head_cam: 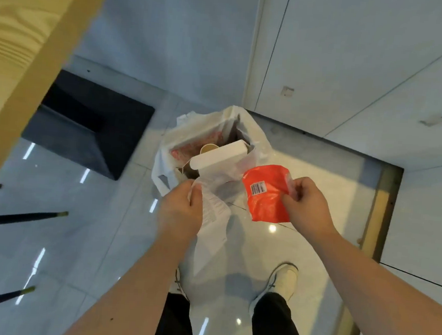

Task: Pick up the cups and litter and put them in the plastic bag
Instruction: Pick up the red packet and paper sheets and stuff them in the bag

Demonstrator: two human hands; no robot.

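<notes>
A white plastic bag (180,137) hangs open over the tiled floor, below the middle of the view. Inside it I see a paper cup (208,148), a white flat box (219,155) and reddish litter. My left hand (180,211) grips the bag's near edge together with a long white receipt (214,219) that hangs down. My right hand (308,203) pinches an orange-red wrapper (264,194) with a barcode label, held just right of the bag's mouth, above the floor.
A light wooden table edge (25,46) fills the upper left, with a dark square base (91,125) under it. Two black chair legs (20,216) reach in from the left. White cabinet fronts (354,72) stand at the right. My shoes (283,280) are on the glossy floor below.
</notes>
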